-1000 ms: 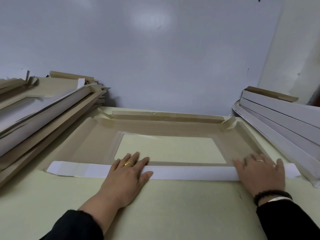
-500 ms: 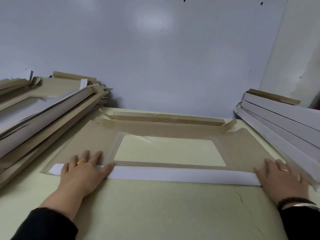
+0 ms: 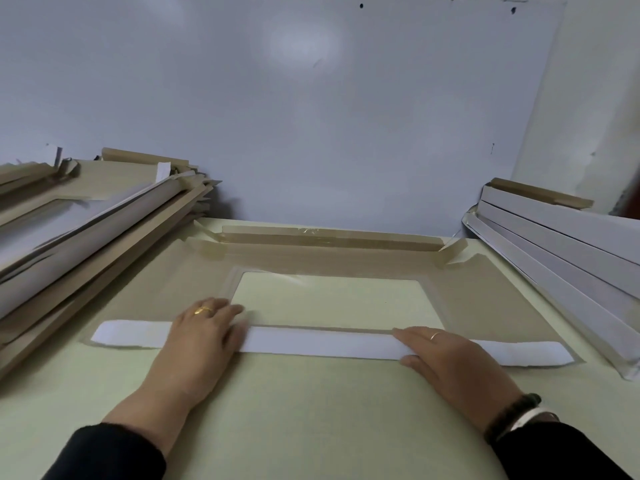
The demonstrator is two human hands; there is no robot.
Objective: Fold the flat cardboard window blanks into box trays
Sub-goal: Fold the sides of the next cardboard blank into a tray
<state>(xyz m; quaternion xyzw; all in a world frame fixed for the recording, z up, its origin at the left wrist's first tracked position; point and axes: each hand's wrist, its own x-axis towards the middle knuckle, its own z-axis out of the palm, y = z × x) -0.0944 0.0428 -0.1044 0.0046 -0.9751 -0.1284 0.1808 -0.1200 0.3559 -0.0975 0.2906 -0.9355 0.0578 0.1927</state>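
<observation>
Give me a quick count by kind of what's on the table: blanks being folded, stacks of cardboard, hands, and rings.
Window blank being folded: 1
Cardboard stacks: 2, left stack, right stack
Hands: 2, left hand, right hand
Rings: 2
Total: 7

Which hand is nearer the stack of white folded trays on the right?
Right. The right hand presses the white flap toward its right part, nearer the white stack. The left hand presses the flap's left part, farther away.
</observation>
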